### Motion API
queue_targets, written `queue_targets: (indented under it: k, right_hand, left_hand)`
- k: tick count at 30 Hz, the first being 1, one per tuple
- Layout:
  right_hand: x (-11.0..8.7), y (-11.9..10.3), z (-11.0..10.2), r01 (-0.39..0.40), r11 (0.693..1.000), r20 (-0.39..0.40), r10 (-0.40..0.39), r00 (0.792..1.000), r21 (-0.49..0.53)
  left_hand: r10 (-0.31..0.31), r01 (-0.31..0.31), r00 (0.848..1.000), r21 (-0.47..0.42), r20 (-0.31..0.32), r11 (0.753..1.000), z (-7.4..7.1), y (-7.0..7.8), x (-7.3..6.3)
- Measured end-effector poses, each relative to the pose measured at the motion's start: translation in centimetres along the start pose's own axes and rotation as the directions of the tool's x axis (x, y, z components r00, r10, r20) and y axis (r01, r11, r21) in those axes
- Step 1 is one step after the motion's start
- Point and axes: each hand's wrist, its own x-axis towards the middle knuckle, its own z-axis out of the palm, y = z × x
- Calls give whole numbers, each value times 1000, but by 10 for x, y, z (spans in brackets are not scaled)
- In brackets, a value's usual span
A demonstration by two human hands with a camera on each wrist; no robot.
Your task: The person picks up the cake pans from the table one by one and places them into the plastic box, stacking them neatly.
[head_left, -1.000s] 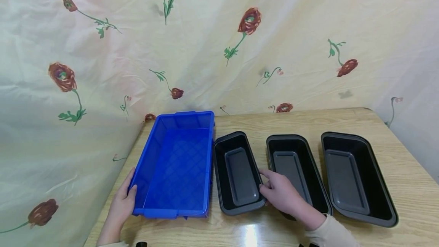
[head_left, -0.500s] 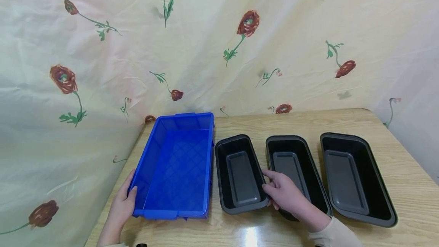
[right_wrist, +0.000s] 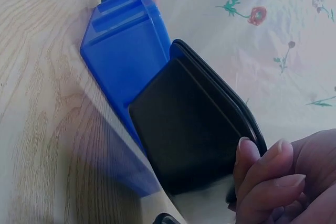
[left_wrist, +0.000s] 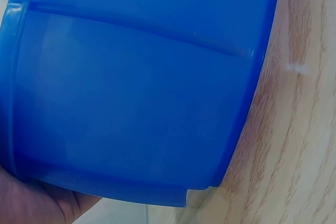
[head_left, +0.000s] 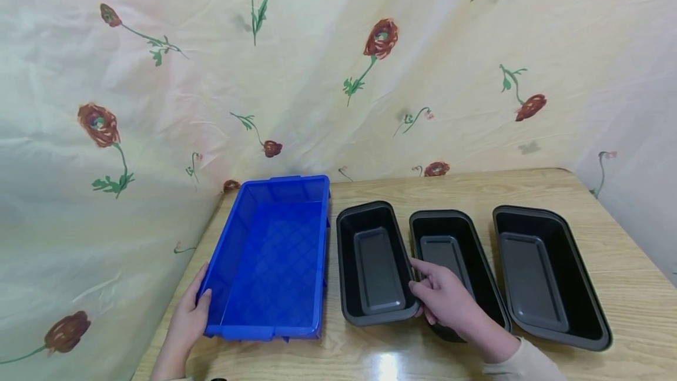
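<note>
In the head view, my left hand holds the near left corner of an empty blue plastic tray, thumb over its rim. The left wrist view shows the tray's outer wall close up, with part of that hand below it. My right hand pinches the right rim of a black loaf pan, empty, just right of the tray. The right wrist view shows this loaf pan tilted, its rim looking doubled; I cannot tell whether two are nested. Under my right forearm lies a second loaf pan, partly hidden.
A third, larger-looking black loaf pan lies at the right on the wooden table. Flowered cloth hangs behind the table and along its left side. A small dark object shows at the bottom edge.
My right hand has moved the held loaf pan to the right, opening a gap from the blue tray, and it seems slightly raised. My left hand stays on the tray.
</note>
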Motion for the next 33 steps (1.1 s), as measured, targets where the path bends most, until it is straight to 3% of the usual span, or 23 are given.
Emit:
queue_targets:
  k: [17, 28, 33]
  right_hand:
    - [-6, -10, -3, 49, 996, 16, -51, 999, 75]
    - [-7, -21, -1, 40, 992, -31, -36, 999, 119]
    - [-7, -24, -1, 38, 990, -18, -36, 999, 135]
  left_hand:
    - [-1, 1, 1000, -26, -6, 1000, 0, 0, -1]
    - [11, -12, 1000, -30, -15, 999, 1, -1, -1]
    - [9, -10, 1000, -33, -17, 999, 1, -1, -1]
